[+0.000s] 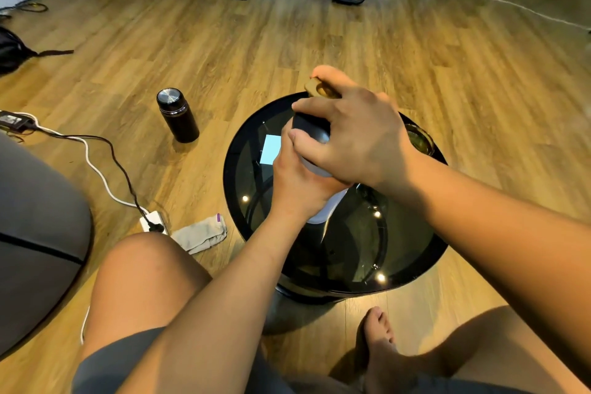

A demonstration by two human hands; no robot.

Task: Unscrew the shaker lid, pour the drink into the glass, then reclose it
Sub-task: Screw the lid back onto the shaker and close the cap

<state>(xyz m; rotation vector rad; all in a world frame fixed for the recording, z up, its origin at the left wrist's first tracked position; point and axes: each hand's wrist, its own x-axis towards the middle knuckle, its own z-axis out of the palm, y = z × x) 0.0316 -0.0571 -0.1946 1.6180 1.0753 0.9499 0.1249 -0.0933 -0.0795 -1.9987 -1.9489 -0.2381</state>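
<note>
Shaker [321,213] upright over round glass bench [415,265], body mostly hidden behind left hand [300,185], fingers wrapped around it. Dark lid [311,129] covered by right hand [355,137], fingers closed over its top; brown loop [316,88] protruding beyond. Glass [420,139] at bench's far right, half concealed by right wrist, contents hard to judge. Dark flask [177,115] on floor, left, well apart.

The person wore dark grey shorts [105,365] that ended above the knees. Both forearms were bare, with no sleeves, and the left hand [297,189] and right hand [355,137] were bare too. One bare foot [380,339] carried no sock or shoe.
</note>
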